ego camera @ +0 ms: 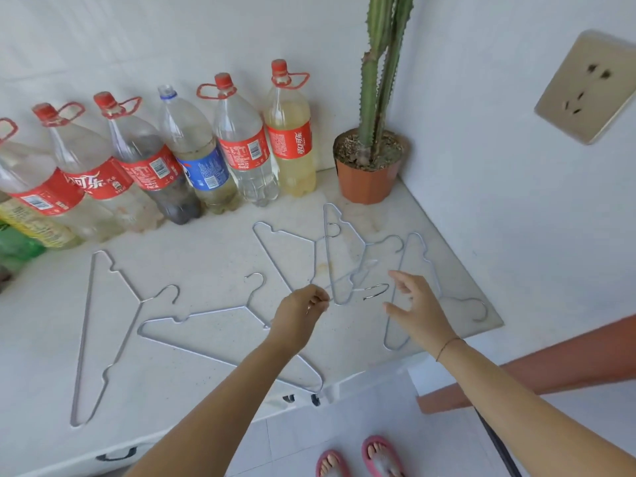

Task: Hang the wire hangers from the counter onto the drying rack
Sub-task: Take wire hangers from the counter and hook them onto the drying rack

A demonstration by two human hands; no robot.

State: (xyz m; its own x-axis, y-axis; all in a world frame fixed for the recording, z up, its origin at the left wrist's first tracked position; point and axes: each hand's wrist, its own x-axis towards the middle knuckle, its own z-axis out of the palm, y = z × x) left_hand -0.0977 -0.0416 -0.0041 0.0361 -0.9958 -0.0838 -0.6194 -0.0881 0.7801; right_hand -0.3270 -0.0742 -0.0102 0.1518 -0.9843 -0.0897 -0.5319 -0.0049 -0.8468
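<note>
Several silver wire hangers lie on the white counter [206, 263]. My left hand [303, 311] pinches the wire of one hanger [347, 280] and lifts it slightly; its hook [377, 291] points right. My right hand [418, 304] hovers open, fingers spread, just right of that hook, above another hanger [433, 270] near the counter's right edge. More hangers lie at the far left [90, 325], at the front middle [206, 315] and behind the lifted one [285, 249]. No drying rack is in view.
A row of plastic bottles [192, 156] stands along the back wall. A potted cactus [371, 156] fills the back right corner. A wall socket [585, 87] is on the right wall. Below the counter's front edge are tiled floor and my feet in pink slippers [382, 457].
</note>
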